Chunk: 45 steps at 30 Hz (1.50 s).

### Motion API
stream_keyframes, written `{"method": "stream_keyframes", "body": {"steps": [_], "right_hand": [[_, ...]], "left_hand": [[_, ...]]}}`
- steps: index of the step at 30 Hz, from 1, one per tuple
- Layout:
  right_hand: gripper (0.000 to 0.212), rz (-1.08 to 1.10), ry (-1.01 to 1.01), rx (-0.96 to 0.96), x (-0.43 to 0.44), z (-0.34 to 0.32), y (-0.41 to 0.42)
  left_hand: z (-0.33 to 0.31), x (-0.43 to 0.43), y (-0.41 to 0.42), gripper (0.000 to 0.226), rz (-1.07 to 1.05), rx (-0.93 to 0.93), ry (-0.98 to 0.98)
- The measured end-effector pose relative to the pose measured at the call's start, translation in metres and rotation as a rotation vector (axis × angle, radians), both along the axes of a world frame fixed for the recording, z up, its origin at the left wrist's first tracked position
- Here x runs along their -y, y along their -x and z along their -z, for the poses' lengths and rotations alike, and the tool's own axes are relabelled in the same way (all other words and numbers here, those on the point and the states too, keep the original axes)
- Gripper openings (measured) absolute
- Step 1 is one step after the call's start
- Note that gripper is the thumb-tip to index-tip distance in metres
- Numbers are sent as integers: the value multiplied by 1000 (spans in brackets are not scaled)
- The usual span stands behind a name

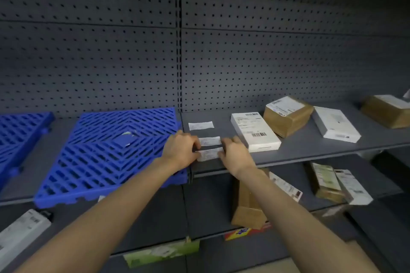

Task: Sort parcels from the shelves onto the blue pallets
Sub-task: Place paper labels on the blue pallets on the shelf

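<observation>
Hands are working a dark flat parcel [207, 163] at the shelf [310, 139] edge, just right of the blue pallet [106, 153]. Left hand [180, 147] and right hand [235, 150] are pinching its ends, fingers curled; sliding it leftward, level, should suit. Label print is blurring beyond reading.

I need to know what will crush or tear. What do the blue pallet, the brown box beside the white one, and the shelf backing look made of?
Blue pallet: seemingly moulded plastic, with an open lattice and slight sheen. Brown box: probably cardboard, matte tan, bearing a white label. Shelf backing: likely painted metal pegboard, matte grey with regular holes.
</observation>
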State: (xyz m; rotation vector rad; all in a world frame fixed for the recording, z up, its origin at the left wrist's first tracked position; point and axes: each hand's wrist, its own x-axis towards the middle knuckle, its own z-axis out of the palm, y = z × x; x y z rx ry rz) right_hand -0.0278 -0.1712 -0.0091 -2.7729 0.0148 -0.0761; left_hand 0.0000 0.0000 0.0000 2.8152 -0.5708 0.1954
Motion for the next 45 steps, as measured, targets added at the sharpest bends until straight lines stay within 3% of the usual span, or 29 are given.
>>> {"method": "stream_keyframes", "body": {"steps": [6,11,16,19,28,33,38,45], "right_hand": [[21,-4,-72,28,8,4,-8],[4,-7,-246,168,7,-2,-4],[5,-63,-516,183,-25,-27,2],[6,-113,-603,169,-62,-36,8],[19,-232,-462,134,-162,-27,39],[6,-210,-329,123,-191,-19,48],[9,-225,-192,195,-198,-8,50],[14,-193,-247,284,-152,-22,41]], "left_hand": [[4,5,-3,14,10,13,72],[-4,-5,15,24,-7,-28,404],[-32,-46,39,16,-128,35,573],[-42,-81,54,15,-193,45,570],[-31,-180,91,12,-254,51,467],[-19,-204,95,8,-182,77,378],[-7,-211,93,9,-138,76,295],[-16,-192,71,13,-123,156,324]]}}
